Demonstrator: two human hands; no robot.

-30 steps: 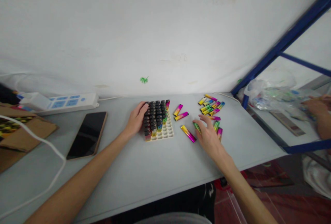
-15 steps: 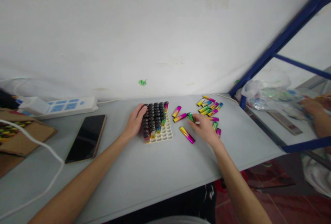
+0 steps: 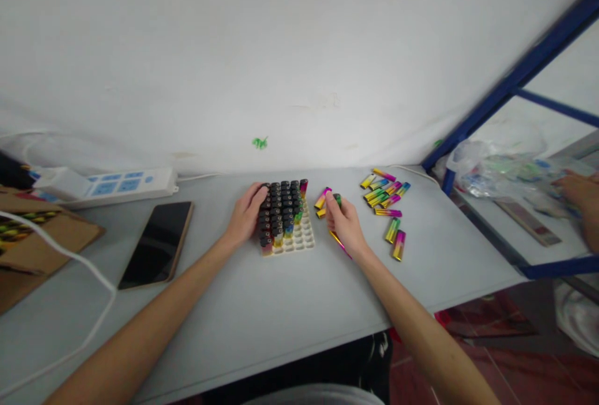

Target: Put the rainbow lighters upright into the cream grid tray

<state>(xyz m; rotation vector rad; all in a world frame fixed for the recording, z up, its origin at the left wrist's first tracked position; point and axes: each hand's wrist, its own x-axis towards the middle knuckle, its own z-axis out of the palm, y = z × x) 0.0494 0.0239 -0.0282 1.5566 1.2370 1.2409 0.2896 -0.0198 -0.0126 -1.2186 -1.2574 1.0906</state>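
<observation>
A white tray [image 3: 306, 241] with rows of holes stands on the table. Black-topped lighters [image 3: 281, 208] fill its left and back part, while holes at its front right are bare. My left hand [image 3: 246, 213] is wrapped round the tray's left side, against the outer lighters, its fingertips partly hidden. To the right of the tray, my right hand [image 3: 344, 221] is closed on a green metallic lighter [image 3: 337, 198], mostly covered by the fingers. Beside and beneath this hand lie a pink-and-yellow lighter [image 3: 322, 198] and another lighter [image 3: 339, 244], partly hidden.
Several shiny multicoloured lighters [image 3: 386, 193] lie loose at the right. A phone [image 3: 156, 246], a power strip [image 3: 121, 186], a white cable [image 3: 88, 261] and a cardboard box [image 3: 60, 239] are at left. A blue metal frame [image 3: 505, 96] borders the right side; beyond it shows another person's hand [image 3: 583, 196].
My right hand has moved left towards the tray with the green lighter, uncovering loose lighters at the right. My left hand stays at the tray. The view has shifted slightly.
</observation>
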